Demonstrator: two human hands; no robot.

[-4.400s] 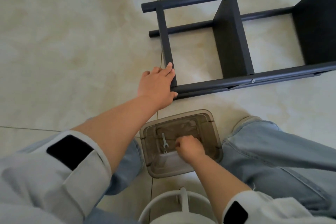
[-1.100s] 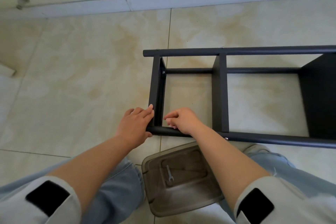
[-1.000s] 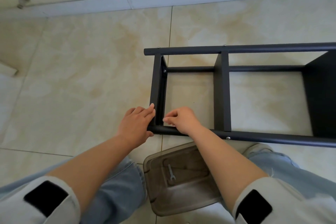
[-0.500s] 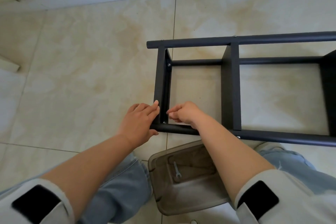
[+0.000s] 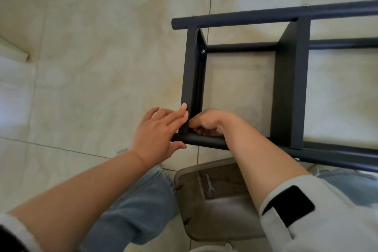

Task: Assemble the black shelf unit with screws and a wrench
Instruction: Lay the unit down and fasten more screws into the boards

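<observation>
- Shelf unit [image 5: 290,80] lies on its side on the floor; wrench [image 5: 209,182] still sits in the tray nearer the person.
- Right hand [image 5: 208,121] has moved from tray to the unit's near-left corner, fingers curled, seemingly pinching a screw; unconfirmed.
- Left hand [image 5: 159,135], fingers straight, together, keeps bracing that corner: hand-starting a screw, judged.

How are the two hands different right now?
The left hand has straight fingers lying flat against the outside of the black shelf unit's end panel; the right hand has curled fingers tucked inside the corner. The left hand's nails show; the right hand's fingertips are mostly hidden, so what they pinch is unclear. Both touch the same near corner.
</observation>
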